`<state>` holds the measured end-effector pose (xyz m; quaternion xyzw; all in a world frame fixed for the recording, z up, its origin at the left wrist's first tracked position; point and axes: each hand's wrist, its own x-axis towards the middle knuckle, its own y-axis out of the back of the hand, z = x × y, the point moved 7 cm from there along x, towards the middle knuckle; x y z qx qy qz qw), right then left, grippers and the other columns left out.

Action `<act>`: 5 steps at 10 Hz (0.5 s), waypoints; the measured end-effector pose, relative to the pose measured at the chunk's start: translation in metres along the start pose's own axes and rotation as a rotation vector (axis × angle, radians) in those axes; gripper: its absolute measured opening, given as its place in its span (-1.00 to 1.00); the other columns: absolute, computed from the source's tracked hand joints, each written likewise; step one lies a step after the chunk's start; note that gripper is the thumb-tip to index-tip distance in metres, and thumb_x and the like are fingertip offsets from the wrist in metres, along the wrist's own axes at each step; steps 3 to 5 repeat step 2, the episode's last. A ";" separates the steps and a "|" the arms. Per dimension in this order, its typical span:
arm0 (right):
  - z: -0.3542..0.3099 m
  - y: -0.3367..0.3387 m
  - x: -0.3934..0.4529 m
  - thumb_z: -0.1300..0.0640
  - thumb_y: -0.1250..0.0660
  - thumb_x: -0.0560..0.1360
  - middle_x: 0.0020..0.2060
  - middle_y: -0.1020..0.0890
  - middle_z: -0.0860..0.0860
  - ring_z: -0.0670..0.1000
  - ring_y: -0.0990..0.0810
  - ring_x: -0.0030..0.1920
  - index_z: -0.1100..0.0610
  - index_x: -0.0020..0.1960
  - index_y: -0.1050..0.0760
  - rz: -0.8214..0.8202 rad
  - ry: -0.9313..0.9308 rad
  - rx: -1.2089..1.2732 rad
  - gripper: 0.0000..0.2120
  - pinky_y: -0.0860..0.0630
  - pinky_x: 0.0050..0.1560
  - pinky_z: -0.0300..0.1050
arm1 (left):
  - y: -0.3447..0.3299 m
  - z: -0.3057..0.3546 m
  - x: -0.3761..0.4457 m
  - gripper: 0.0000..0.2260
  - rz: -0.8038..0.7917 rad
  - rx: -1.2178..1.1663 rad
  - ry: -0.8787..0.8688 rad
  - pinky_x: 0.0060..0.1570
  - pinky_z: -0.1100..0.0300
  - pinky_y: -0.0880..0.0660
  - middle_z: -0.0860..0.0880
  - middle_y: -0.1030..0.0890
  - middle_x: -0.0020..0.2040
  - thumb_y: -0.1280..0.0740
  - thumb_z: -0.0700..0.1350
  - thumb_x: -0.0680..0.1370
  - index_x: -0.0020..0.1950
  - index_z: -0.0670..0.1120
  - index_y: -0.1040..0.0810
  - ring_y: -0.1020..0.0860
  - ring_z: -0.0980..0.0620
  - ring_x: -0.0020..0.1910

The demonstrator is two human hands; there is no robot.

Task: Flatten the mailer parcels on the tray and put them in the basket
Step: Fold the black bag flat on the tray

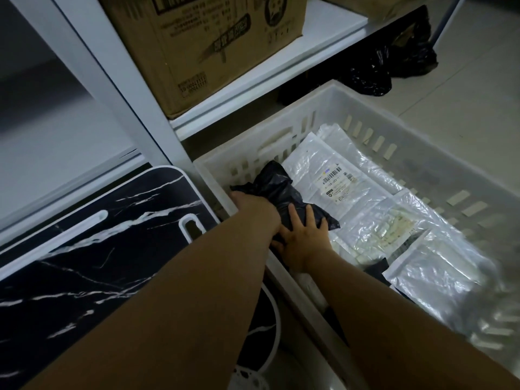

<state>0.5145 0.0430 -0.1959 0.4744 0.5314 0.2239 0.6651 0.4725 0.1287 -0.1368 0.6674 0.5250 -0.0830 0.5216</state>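
A crumpled black mailer parcel (277, 182) lies in the near left corner of the white slotted basket (374, 108). My left hand (253, 208) reaches over the basket's left wall and grips the parcel's near side, its fingertips hidden under the black plastic. My right hand (305, 237) lies just beside it with fingers spread straight, pressing on the parcel's near end. Several flat white and silvery mailers (416, 240) cover the basket floor; one carries a barcode label (336, 184). The black marble-patterned tray (84, 249) with a white rim sits to the left, holding no parcels.
A white shelf post (118, 88) rises between the tray and the basket. On the shelf above the basket stands a cardboard box (211, 52). Black plastic bags (394, 66) lie on the tiled floor behind the basket. A round black-and-white object (261, 347) sits below the tray.
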 end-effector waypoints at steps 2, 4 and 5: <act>0.008 0.064 -0.036 -0.04 -0.04 0.63 0.24 -0.54 0.07 0.21 -0.35 0.37 0.01 0.19 -0.55 0.350 -0.102 0.293 -0.65 -0.25 0.35 0.14 | 0.044 -0.012 -0.053 -0.83 0.417 -0.243 -0.084 0.12 -0.02 -0.36 -0.03 -0.53 -0.01 -0.15 -0.07 0.60 0.03 -0.07 -0.51 -0.48 -0.05 -0.02; 0.008 0.064 -0.036 -0.04 -0.04 0.63 0.24 -0.54 0.07 0.21 -0.35 0.37 0.01 0.19 -0.55 0.350 -0.102 0.293 -0.65 -0.25 0.35 0.14 | 0.044 -0.012 -0.053 -0.83 0.417 -0.243 -0.084 0.12 -0.02 -0.36 -0.03 -0.53 -0.01 -0.15 -0.07 0.60 0.03 -0.07 -0.51 -0.48 -0.05 -0.02; 0.008 0.064 -0.036 -0.04 -0.04 0.63 0.24 -0.54 0.07 0.21 -0.35 0.37 0.01 0.19 -0.55 0.350 -0.102 0.293 -0.65 -0.25 0.35 0.14 | 0.044 -0.012 -0.053 -0.83 0.417 -0.243 -0.084 0.12 -0.02 -0.36 -0.03 -0.53 -0.01 -0.15 -0.07 0.60 0.03 -0.07 -0.51 -0.48 -0.05 -0.02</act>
